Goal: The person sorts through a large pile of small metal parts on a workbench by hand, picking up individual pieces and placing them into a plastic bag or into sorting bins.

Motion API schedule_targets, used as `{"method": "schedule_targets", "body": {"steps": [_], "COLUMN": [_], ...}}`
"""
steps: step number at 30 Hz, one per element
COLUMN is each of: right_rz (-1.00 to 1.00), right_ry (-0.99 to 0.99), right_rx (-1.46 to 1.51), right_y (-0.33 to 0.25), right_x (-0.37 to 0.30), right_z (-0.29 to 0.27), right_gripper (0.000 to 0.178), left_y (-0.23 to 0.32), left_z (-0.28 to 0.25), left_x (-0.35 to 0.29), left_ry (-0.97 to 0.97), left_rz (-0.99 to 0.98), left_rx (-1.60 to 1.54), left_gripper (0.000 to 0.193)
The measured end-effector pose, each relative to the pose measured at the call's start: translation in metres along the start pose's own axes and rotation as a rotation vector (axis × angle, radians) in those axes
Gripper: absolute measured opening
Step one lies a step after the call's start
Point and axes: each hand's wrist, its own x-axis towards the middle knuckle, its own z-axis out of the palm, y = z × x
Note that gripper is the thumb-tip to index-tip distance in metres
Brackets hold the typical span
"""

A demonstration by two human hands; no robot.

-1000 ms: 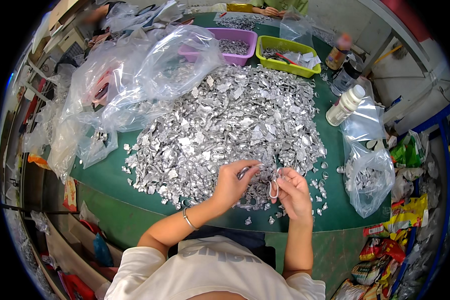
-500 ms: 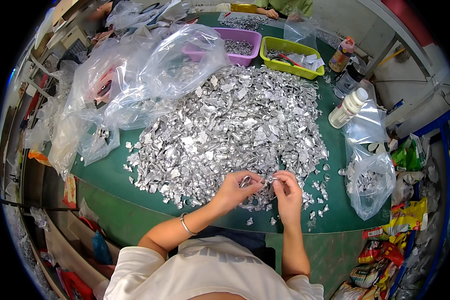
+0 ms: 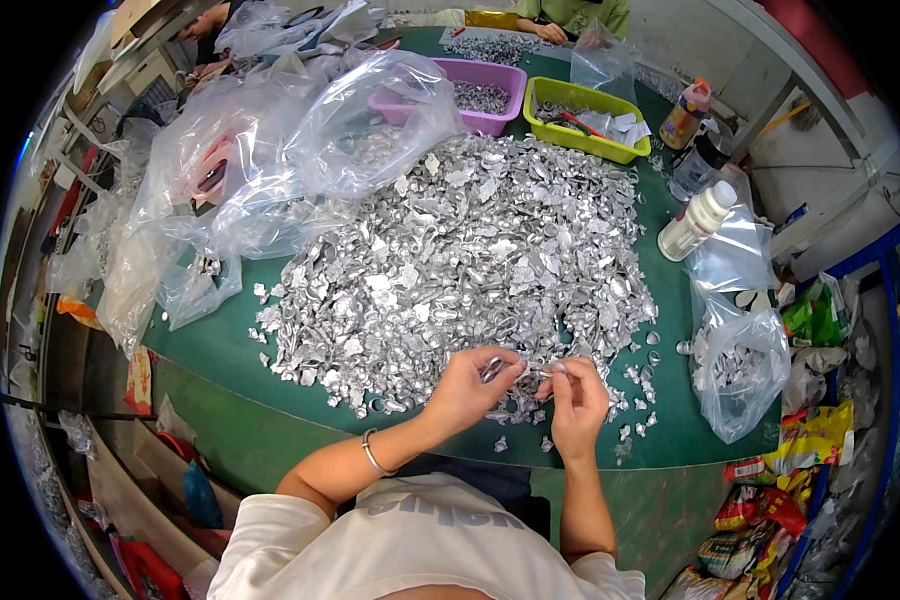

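A wide heap of small silver metal pieces [image 3: 470, 250], many ring-like or leaf-shaped, lies on the green table. At its near edge my left hand [image 3: 467, 390] is closed, with a shiny curved metal piece [image 3: 490, 370] between its fingers. My right hand [image 3: 578, 402], just beside it, pinches with thumb and forefinger. Between the two sets of fingertips is a small silver metal piece [image 3: 541, 371], touched by both hands; its exact shape is too small to tell. A metal bangle [image 3: 375, 453] circles my left wrist.
Clear plastic bags [image 3: 260, 170] cover the left side. Behind the heap stand a purple basin [image 3: 510, 95] and a lime-green basin [image 3: 610, 150]. At right are a white bottle [image 3: 697, 222] and an open bag of pieces [image 3: 738, 370]. Another person's hand [image 3: 550, 33] rests across the table.
My right hand has shifted slightly nearer to me, its fingers curling more around the small piece. My left hand stays almost in place. The view has shifted slightly.
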Motion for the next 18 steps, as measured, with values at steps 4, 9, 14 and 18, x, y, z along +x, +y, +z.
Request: {"method": "schedule_targets", "body": {"steps": [4, 9, 14, 18], "right_rz": [0.015, 0.485, 0.656, 0.552], "right_ry": [0.026, -0.066, -0.135, -0.261], "right_rx": [-0.031, 0.400, 0.457, 0.292], "right_y": [-0.014, -0.006, -0.006, -0.005], "right_x": [0.002, 0.009, 0.002, 0.001], "right_z": [0.002, -0.007, 0.003, 0.012], "right_gripper": [0.011, 0.017, 0.020, 0.022], "left_y": [-0.004, -0.018, -0.026, -0.034], "left_z": [-0.001, -0.008, -0.008, 0.000], "left_x": [-0.003, -0.001, -0.006, -0.012], "left_ry": [0.096, -0.204, -0.274, -0.261], "left_rz": [0.145, -0.351, -0.635, -0.626], "left_rx": [0.150, -0.753, -0.990, -0.978], "left_gripper": [0.015, 0.026, 0.040, 0.044]}}
